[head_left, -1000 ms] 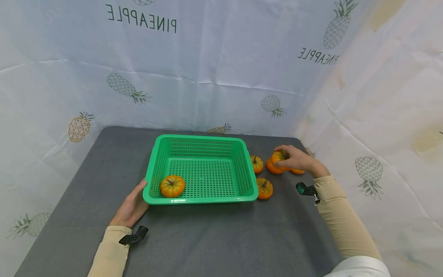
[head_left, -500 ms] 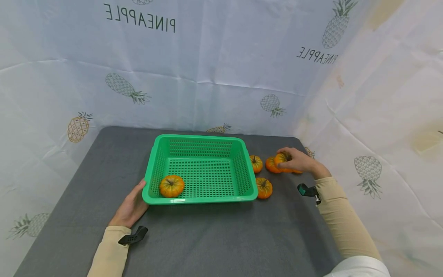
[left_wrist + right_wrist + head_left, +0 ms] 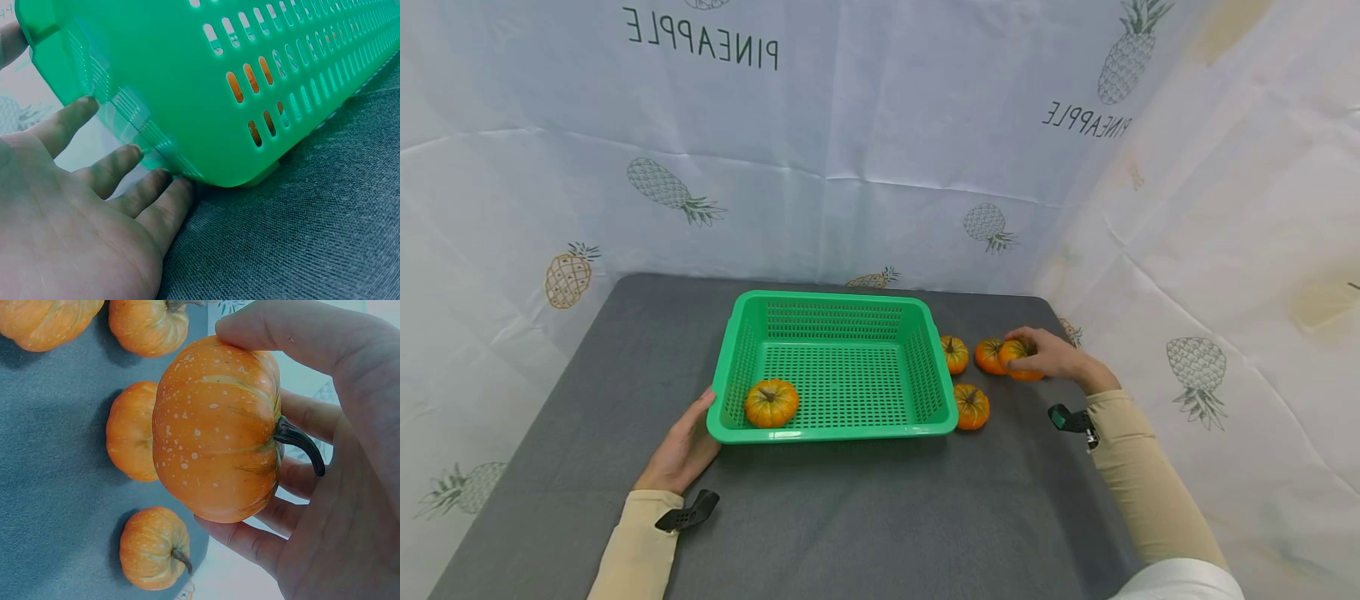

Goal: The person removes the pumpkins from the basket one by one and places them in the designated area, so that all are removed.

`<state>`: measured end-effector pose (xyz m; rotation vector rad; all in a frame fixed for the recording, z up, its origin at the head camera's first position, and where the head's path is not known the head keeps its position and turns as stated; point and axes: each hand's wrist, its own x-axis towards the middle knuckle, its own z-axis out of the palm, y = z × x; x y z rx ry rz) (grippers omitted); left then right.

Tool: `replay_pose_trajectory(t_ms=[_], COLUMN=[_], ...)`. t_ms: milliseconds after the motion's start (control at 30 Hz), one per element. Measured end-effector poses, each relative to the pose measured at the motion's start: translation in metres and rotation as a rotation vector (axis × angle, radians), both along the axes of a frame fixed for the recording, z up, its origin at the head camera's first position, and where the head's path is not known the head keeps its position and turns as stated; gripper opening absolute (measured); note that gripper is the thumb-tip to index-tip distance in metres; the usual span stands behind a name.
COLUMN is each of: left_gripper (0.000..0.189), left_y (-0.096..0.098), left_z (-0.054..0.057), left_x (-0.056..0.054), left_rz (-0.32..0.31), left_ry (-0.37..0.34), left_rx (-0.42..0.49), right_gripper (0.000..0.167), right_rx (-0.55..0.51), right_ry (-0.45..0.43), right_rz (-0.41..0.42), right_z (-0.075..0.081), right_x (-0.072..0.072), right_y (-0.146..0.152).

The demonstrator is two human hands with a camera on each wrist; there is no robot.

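My right hand (image 3: 1051, 357) holds a small orange pumpkin (image 3: 215, 431) between thumb and fingers. In the right wrist view its dark curved stem points toward the palm. A second pumpkin (image 3: 132, 431) lies on the table, partly hidden behind it, and another (image 3: 154, 549) sits to one side. My left hand (image 3: 681, 450) is at the near left corner of a green plastic basket (image 3: 835, 434). Its fingertips (image 3: 128, 153) touch the outer wall, fairly straight. One pumpkin (image 3: 772, 403) sits inside the basket, at its near left corner.
Two pumpkins, one farther back (image 3: 955, 355) and one nearer (image 3: 972, 407), lie against the basket's right side. A dark grey cloth covers the table (image 3: 865, 517). Behind and to the right hangs a white curtain (image 3: 880, 125) printed with pineapples.
My right hand has shifted slightly right and nearer with its pumpkin, exposing more of the pumpkin on its left. The left hand and basket stay in place.
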<state>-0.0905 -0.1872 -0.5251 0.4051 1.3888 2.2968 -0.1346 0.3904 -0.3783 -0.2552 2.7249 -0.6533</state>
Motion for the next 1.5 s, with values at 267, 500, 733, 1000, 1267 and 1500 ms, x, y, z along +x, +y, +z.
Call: replay_pose_trajectory(t_ms=[267,500,733,1000,1267,1500], left_gripper=[0.055,0.054,0.054,0.055,0.054,0.054], left_y=[-0.001,-0.001,-0.001,-0.001,-0.001,-0.001], left_z=[-0.003,-0.003,-0.002,-0.003,-0.004,-0.005], left_x=[0.000,0.000,0.001,0.001,0.000,-0.001], left_rz=[-0.013,-0.018,-0.020,-0.022,-0.027,-0.028], left_ry=[0.016,0.033,0.037,0.028,0.038,0.040], left_rx=[0.021,0.023,0.019,0.021,0.022,0.034], right_gripper=[0.061,0.062,0.064,0.063,0.063,0.064], right_rx=[-0.028,-0.041,-0.049,-0.063,-0.075,-0.077], right_ry=[-0.019,-0.027,-0.039,-0.060,-0.065,-0.064], right_rz=[-0.006,-0.011,-0.027,-0.034,-0.031,-0.018], right_z=[-0.007,-0.016,-0.023,-0.029,-0.036,-0.043], right_x=[0.004,0.007,0.011,0.013,0.014,0.016], right_y=[0.004,0.008,0.007,0.007,0.010,0.013])
